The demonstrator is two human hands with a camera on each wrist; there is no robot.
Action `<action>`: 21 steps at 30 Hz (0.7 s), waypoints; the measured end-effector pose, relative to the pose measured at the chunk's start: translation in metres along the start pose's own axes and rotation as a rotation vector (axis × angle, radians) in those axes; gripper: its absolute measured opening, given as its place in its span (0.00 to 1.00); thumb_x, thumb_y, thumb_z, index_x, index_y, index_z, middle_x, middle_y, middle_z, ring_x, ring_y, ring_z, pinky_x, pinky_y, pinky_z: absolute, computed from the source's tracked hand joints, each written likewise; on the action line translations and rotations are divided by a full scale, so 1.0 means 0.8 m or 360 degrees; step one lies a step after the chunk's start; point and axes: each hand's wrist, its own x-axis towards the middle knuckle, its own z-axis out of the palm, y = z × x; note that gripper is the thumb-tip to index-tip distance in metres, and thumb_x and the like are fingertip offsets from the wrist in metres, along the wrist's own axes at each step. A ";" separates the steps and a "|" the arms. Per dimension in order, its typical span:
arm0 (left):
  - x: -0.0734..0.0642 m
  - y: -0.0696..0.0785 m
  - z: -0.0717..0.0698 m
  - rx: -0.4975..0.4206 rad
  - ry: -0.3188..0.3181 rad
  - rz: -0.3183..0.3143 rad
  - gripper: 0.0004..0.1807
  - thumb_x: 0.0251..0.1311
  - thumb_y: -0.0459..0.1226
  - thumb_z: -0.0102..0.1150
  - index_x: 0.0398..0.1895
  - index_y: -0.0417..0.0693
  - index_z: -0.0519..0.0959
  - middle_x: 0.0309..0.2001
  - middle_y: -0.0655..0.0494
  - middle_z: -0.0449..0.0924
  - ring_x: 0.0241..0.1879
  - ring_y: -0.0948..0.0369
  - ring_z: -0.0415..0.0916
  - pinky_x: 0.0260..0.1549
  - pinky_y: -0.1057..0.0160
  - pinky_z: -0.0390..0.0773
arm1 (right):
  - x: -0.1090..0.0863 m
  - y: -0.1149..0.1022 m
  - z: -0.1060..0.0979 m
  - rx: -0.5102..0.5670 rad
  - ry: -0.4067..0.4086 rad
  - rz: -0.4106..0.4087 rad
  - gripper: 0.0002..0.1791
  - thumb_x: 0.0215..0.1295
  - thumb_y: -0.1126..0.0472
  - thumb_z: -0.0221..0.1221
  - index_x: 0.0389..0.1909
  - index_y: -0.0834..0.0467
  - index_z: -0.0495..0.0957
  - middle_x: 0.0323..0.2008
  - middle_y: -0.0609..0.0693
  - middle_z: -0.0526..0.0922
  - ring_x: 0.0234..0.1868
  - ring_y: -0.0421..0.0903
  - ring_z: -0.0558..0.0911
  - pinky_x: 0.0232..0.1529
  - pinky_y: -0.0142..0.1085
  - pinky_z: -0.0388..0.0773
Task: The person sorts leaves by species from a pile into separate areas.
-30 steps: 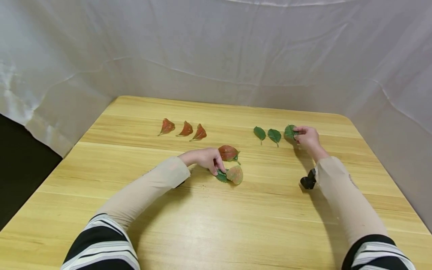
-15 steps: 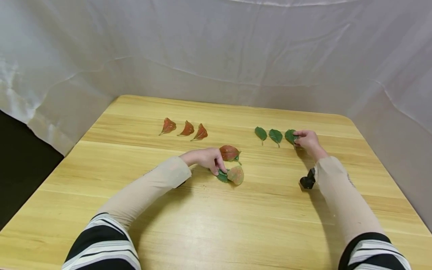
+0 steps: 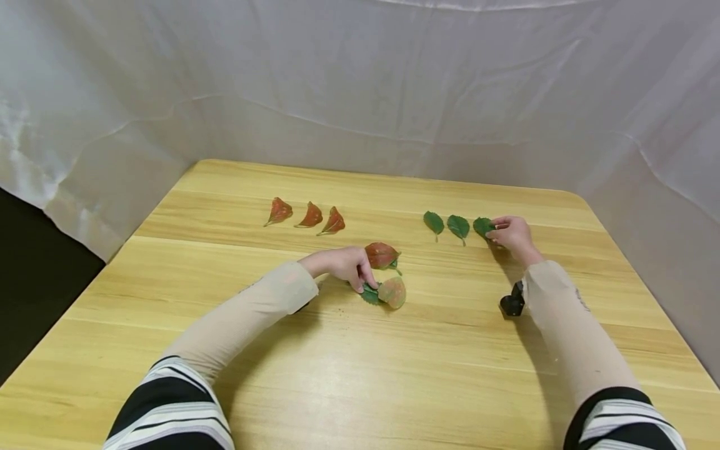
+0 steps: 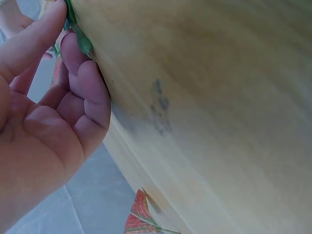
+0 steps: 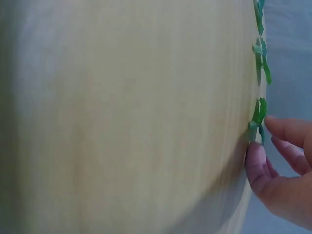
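My left hand (image 3: pixel 347 265) pinches a green leaf (image 3: pixel 369 295) near the table's middle, its other fingers curled in the left wrist view. Against that leaf lies a pale reddish-green leaf (image 3: pixel 392 292). Just beyond is a red leaf (image 3: pixel 382 255) with a bit of green showing under its right end. At the back right, my right hand (image 3: pixel 513 235) holds the right edge of a green leaf (image 3: pixel 482 226) between thumb and fingertips, the leaf down at the tabletop. Two more green leaves, one in the middle (image 3: pixel 458 226) and one at left (image 3: pixel 434 222), make a row with it.
Three red leaves (image 3: pixel 310 215) lie in a row at the back left of the wooden table (image 3: pixel 360 375). Pale cloth (image 3: pixel 360 81) hangs behind the table. A black device (image 3: pixel 512 301) sits under my right wrist.
My right hand has brought its green leaf slightly nearer me and turned it, in line with the other two green leaves. The left hand has stayed in place.
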 end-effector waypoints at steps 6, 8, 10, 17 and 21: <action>0.001 0.001 0.000 0.0033 0.0001 -0.0018 0.11 0.45 0.23 0.62 0.35 0.37 0.82 0.36 0.51 0.82 0.21 0.69 0.63 0.22 0.74 0.66 | -0.006 -0.002 -0.006 -0.0046 0.0102 -0.0021 0.22 0.60 0.65 0.52 0.53 0.73 0.67 0.46 0.63 0.69 0.35 0.50 0.73 0.28 0.32 0.75; 0.001 0.002 0.000 0.0044 0.0004 -0.0016 0.11 0.45 0.23 0.63 0.35 0.37 0.82 0.35 0.51 0.82 0.21 0.69 0.65 0.22 0.74 0.67 | -0.009 -0.003 -0.007 -0.0059 0.0129 -0.0033 0.21 0.60 0.64 0.52 0.52 0.72 0.68 0.46 0.63 0.70 0.37 0.52 0.73 0.29 0.33 0.75; 0.001 0.002 0.000 0.0045 0.0011 -0.0019 0.11 0.45 0.23 0.63 0.35 0.37 0.82 0.35 0.52 0.82 0.20 0.69 0.65 0.22 0.73 0.67 | -0.011 -0.005 -0.008 -0.0057 0.0159 -0.0036 0.21 0.61 0.63 0.52 0.51 0.71 0.69 0.46 0.62 0.71 0.37 0.52 0.74 0.30 0.33 0.75; 0.001 0.001 0.000 0.0044 0.0020 -0.0016 0.11 0.45 0.23 0.63 0.35 0.37 0.82 0.36 0.52 0.82 0.21 0.69 0.65 0.23 0.73 0.68 | -0.021 -0.015 -0.007 -0.0070 0.0252 -0.0080 0.19 0.62 0.60 0.53 0.48 0.69 0.72 0.43 0.60 0.73 0.33 0.44 0.74 0.29 0.28 0.72; 0.001 0.001 0.000 0.0035 0.0013 -0.0015 0.12 0.45 0.23 0.63 0.35 0.37 0.82 0.35 0.52 0.82 0.18 0.69 0.62 0.20 0.74 0.65 | -0.031 -0.026 -0.001 -0.0116 0.0229 -0.0187 0.17 0.62 0.61 0.52 0.46 0.70 0.73 0.42 0.61 0.74 0.37 0.45 0.70 0.35 0.29 0.68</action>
